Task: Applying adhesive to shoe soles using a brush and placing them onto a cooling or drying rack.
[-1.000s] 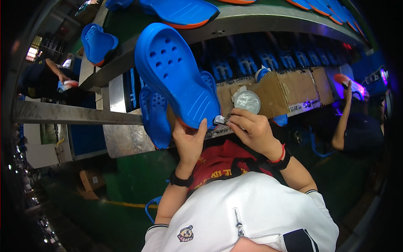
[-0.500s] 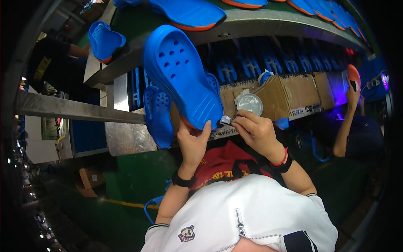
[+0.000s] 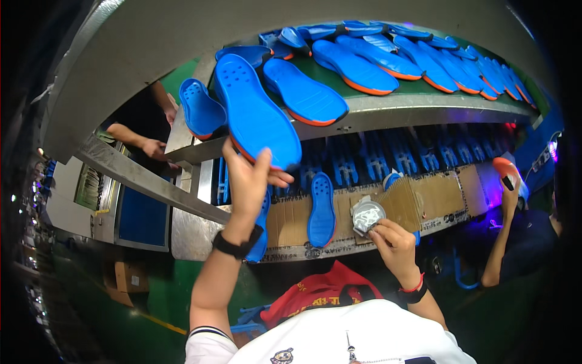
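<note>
My left hand [image 3: 245, 182] grips a blue shoe sole [image 3: 257, 118] by its heel end, thumb on top and fingers beneath. The sole has holes at the toe end and an orange underside. It is raised at the shelf's front edge, between two other blue soles. My right hand [image 3: 395, 246] pinches its fingertips together at the rim of a small round dish [image 3: 367, 213] with whitish contents. What the fingertips hold is too small to make out. Left of the dish, another blue sole [image 3: 321, 209] lies on the cardboard.
A metal-edged shelf [image 3: 418, 106] carries many blue soles with orange undersides. Cardboard [image 3: 291, 221] covers the lower bench, and a metal bar [image 3: 151, 176] crosses at left. At right a co-worker's hand [image 3: 509, 194] holds an orange sole; another person's hands [image 3: 154, 147] show at left.
My left hand has carried the blue sole up and away to the shelf. My right hand has left the sole's heel with its small whitish piece and reached the dish. The view has shifted.
</note>
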`<state>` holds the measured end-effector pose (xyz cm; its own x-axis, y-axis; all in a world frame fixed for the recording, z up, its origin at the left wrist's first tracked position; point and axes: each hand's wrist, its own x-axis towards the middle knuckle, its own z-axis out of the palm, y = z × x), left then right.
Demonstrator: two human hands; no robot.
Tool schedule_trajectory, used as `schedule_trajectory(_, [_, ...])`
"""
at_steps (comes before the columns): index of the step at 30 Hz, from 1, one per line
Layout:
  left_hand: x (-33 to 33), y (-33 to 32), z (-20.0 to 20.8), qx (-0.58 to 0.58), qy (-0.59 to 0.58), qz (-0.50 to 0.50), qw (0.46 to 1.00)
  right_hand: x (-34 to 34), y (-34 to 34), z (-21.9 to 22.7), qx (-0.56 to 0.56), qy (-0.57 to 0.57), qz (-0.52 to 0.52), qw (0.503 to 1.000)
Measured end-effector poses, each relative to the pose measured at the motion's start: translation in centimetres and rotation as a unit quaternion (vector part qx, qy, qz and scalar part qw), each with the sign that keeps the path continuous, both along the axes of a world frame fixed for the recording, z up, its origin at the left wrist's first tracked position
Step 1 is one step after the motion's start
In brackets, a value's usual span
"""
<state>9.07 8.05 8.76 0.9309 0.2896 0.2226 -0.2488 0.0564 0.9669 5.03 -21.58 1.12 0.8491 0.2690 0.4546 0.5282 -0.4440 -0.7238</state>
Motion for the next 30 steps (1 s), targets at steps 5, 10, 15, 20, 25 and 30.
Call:
schedule_trajectory(5, [7.6, 4.1, 2.4, 0.024, 0.068, 0.086, 0.994, -0.7, -0.1, -0.3, 0.010, 0.025, 0.003, 1.000])
schedule_trajectory(10, [10.6, 5.7, 2.0, -0.148, 0.155, 0.043, 0.976, -0.8, -0.2, -0.8, 0.015, 0.011, 0.005, 1.000])
schedule_trajectory(15, [6.8, -0.8, -1.6, 0.063, -0.020, 0.189, 0.980, -0.9, -0.8, -1.1, 0.015, 0.017, -0.002, 1.000])
schedule_trajectory(20, [5.7, -6.4, -3.4, 0.443, -0.043, 0.111, 0.889, -1.2, -1.2, -1.5, 0.012, 0.030, -0.011, 0.999])
schedule_trajectory(25, [10.2, -8.1, -1.9, 0.572, 0.011, 0.089, 0.815, -1.5, -1.3, -1.8, 0.017, 0.025, -0.009, 1.000])
schedule_trajectory(30, [12.8, -9.1, 0.1, 0.605, 0.062, 0.080, 0.790, -2.1, -1.3, -2.0, 0.012, 0.049, -0.013, 0.999])
